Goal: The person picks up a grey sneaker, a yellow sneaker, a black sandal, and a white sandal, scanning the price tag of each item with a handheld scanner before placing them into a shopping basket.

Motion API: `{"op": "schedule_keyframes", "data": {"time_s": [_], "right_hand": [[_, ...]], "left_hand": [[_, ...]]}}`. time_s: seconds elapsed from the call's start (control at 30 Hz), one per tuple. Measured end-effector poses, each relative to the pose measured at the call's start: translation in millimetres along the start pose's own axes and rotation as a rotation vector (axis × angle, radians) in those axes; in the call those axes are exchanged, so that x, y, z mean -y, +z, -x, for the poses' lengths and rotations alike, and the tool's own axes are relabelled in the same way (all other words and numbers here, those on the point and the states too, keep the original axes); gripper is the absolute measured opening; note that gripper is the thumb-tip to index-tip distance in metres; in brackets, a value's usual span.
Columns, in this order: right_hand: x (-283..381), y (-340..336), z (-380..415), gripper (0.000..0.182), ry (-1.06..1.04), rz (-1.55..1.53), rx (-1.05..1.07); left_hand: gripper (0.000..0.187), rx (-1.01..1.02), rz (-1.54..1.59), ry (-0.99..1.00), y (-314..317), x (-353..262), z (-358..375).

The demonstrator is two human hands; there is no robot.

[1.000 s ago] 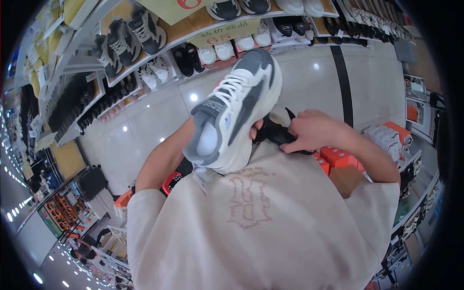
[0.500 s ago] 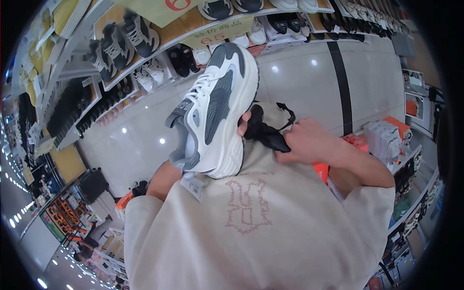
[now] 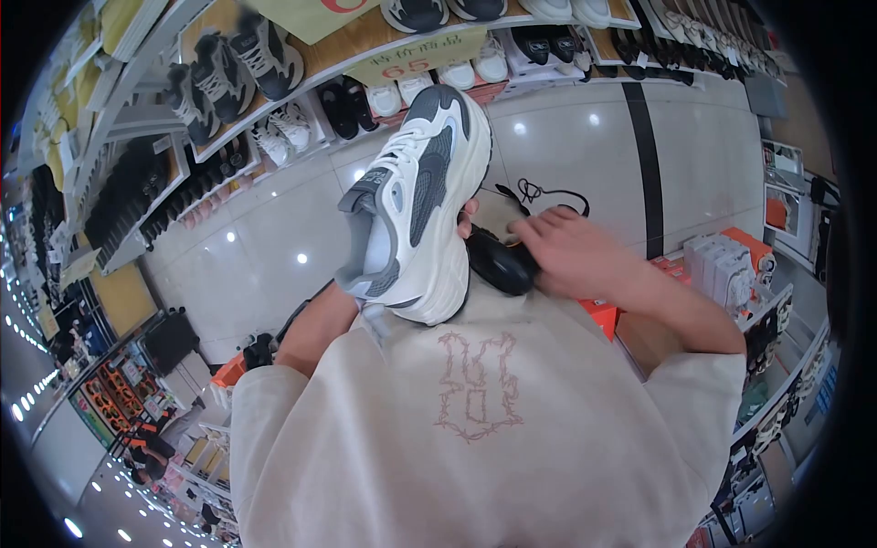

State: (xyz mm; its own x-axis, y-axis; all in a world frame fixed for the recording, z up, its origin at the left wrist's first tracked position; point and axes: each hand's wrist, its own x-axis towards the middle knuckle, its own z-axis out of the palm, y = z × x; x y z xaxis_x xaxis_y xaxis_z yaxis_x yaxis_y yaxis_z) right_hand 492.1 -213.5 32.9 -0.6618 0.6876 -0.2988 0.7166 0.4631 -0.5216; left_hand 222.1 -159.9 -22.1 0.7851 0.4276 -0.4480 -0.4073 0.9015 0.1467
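A white and grey sneaker point(image 3: 429, 183) with white laces tilts in front of my chest, its toe up and away from me. My left hand point(image 3: 468, 219) is closed on it from behind; only a few fingers show past the sole's right side, and the rest are hidden. A paper tag point(image 3: 375, 320) hangs at the heel. Right beside the sneaker is a glossy black rounded object point(image 3: 502, 263), with a thin black cord point(image 3: 553, 194) looping beyond it. My right hand point(image 3: 571, 251), slightly blurred, has its fingers curled over the black object's right side.
Shelves of shoes point(image 3: 265, 55) run along the far side and left, with a yellow price sign point(image 3: 416, 59) on one edge. Shiny floor tiles point(image 3: 566, 137) lie beyond my hands. Boxes and shoe racks point(image 3: 722, 265) stand close on my right. Another person point(image 3: 155, 452) is far off at lower left.
The sneaker has shifted slightly right and turned a little. The black object now shows a broad, rounded glossy face, and its cord has swung out into a wider loop.
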Motion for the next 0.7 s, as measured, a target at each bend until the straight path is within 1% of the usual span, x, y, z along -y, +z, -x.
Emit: {"op": "schedule_keyframes", "data": {"time_s": [0.03,0.07,0.13,0.17,0.23,0.27,0.33,0.37,0.43,0.47,0.5,0.53,0.57,0.6,0.63,0.67,0.7], "right_hand": [[6,5,-6,0.036,0.039,-0.131,-0.055],[3,7,-8,0.036,0.031,-0.127,-0.054],[-4,9,-12,0.034,0.034,-0.083,0.046],[-10,3,-11,0.034,0.024,-0.080,0.047],[-23,-15,-2,0.033,-0.038,-0.338,0.169],[-26,-22,1,0.033,-0.045,-0.335,0.171],[-31,-35,6,0.029,-0.005,-0.598,0.144],[-33,-37,6,0.029,-0.022,-0.591,0.148],[-30,-37,3,0.032,0.089,-0.722,0.012],[-30,-35,1,0.032,0.065,-0.722,0.016],[-30,-33,-1,0.034,0.091,-0.758,0.013],[-27,-32,-5,0.035,0.120,-0.793,0.010],[-18,-33,-10,0.035,0.100,-0.787,0.011],[-6,-34,-15,0.036,0.125,-0.819,-0.094],[5,-35,-18,0.037,0.153,-0.850,-0.200],[6,-12,-20,0.037,0.147,-0.841,-0.196],[1,30,-25,0.036,0.237,-0.899,-0.338]], "left_hand": [[0.055,-0.002,-0.005,0.006,0,2,1],[0.055,-0.005,-0.011,0.017,-1,-1,2],[0.057,0.022,-0.022,0.012,-12,-3,4],[0.057,0.019,-0.022,0.022,-17,-5,9],[0.054,0.018,0.171,-0.081,-17,-8,20],[0.054,0.016,0.171,-0.074,-21,-9,23],[0.057,0.055,0.152,-0.038,-42,-5,27],[0.058,0.073,0.138,-0.013,-56,-5,30],[0.062,0.096,0.102,0.045,-74,-10,41],[0.064,0.105,0.084,0.073,-80,-13,49],[0.064,0.096,0.075,0.095,-69,-22,55],[0.074,0.025,0.132,0.135,-50,-32,60],[0.084,-0.042,0.191,0.173,-40,-40,64],[0.111,-0.009,0.176,0.201,-56,-45,65],[0.103,0.037,0.122,0.271,-55,-48,67],[0.095,-0.135,0.079,0.402,-52,-49,68],[0.087,-0.307,0.041,0.531,-45,-49,68]]}}
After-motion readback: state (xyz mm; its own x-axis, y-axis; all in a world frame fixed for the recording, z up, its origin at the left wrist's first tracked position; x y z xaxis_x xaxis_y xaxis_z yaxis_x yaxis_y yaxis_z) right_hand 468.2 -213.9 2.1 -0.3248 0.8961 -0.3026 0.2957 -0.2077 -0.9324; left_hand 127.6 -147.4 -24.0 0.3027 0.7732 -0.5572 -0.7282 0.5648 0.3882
